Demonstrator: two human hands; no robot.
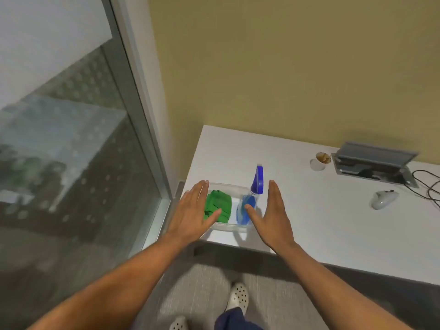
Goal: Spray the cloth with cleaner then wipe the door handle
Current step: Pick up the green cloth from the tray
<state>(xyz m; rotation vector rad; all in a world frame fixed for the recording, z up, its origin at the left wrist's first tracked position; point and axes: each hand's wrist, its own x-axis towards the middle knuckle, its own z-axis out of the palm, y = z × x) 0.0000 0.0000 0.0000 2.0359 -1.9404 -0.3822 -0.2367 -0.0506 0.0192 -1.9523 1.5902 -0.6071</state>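
A folded green cloth (219,207) lies in the left half of a clear plastic tub (228,186) at the near left corner of a white desk (321,210). A spray bottle (254,194) of blue cleaner with a blue trigger head stands in the tub's right half. My left hand (194,211) hovers flat and open over the tub's left edge, its thumb over the cloth. My right hand (273,213) is flat and open just right of the tub, thumb tip in front of the bottle. Neither hand holds anything. No door handle is in view.
A glass wall with a metal frame (142,120) runs along the left of the desk. On the desk's far right sit a small cup (320,160), an open cable box (373,163), a white mouse (383,198) and black cables (426,186). A yellow wall is behind.
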